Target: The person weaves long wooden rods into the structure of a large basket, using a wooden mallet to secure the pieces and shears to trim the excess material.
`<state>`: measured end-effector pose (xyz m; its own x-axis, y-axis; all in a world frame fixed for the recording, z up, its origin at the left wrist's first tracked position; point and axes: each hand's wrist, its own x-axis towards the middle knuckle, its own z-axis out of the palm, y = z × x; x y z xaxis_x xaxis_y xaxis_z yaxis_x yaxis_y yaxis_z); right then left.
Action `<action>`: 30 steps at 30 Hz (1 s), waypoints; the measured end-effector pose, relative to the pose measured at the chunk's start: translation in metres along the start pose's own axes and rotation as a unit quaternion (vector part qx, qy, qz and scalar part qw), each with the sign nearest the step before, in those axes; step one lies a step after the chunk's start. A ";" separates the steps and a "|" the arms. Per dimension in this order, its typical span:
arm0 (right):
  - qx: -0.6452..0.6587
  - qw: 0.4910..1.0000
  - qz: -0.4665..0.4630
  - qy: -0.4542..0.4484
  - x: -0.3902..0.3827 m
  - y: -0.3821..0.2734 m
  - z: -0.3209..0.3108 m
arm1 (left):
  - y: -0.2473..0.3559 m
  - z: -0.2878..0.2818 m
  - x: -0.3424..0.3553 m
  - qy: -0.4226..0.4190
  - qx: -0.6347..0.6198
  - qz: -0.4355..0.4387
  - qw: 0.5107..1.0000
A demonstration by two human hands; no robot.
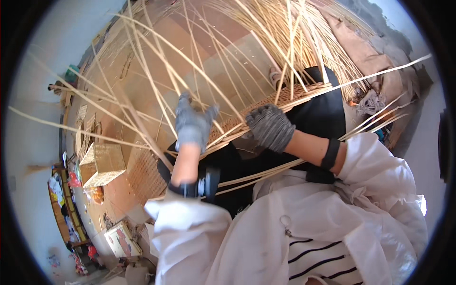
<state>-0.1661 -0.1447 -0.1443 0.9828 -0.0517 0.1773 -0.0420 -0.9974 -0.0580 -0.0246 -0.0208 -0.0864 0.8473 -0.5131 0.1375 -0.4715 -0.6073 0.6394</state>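
Observation:
Across my lap lies a partly woven wicker basket [300,94], its woven edge slanting from lower left to upper right. Long pale wicker rods [199,64] stick up and fan out from it. My right hand [270,127], in a grey knit glove, is closed around the woven edge near its middle. To its left, my left hand [194,118] wears the same kind of glove. Its fingers reach upward with the thumb held apart, among the upright rods. Whether it touches one of those rods cannot be made out.
A large bundle of loose rods [327,52] lies on the floor at the upper right, beside brown cloth [370,52]. Pale string [373,102] lies at the right. A square woven basket [102,164] stands at the left, near a shelf [66,204] with mixed items. Long rod ends project widely.

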 end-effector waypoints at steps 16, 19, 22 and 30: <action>0.876 0.422 0.160 -0.172 -0.103 -0.017 -0.034 | -0.012 -0.016 -0.136 -0.121 0.128 0.367 0.913; 0.834 0.464 0.290 -0.068 -0.108 0.015 -0.050 | -0.051 -0.018 -0.129 -0.155 0.121 0.303 0.932; 0.821 0.454 0.345 -0.038 -0.102 0.013 -0.036 | -0.057 -0.008 -0.127 -0.133 0.097 0.289 0.943; 0.969 -0.028 0.172 -0.173 -0.155 0.072 0.019 | -0.087 -0.003 -0.147 -0.240 0.311 0.243 0.887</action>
<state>-0.3178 -0.2071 -0.1948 0.9388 0.3141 -0.1414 -0.3007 0.9476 0.1079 -0.1073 0.1094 -0.1605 0.3749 -0.9147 -0.1513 -0.9230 -0.3834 0.0310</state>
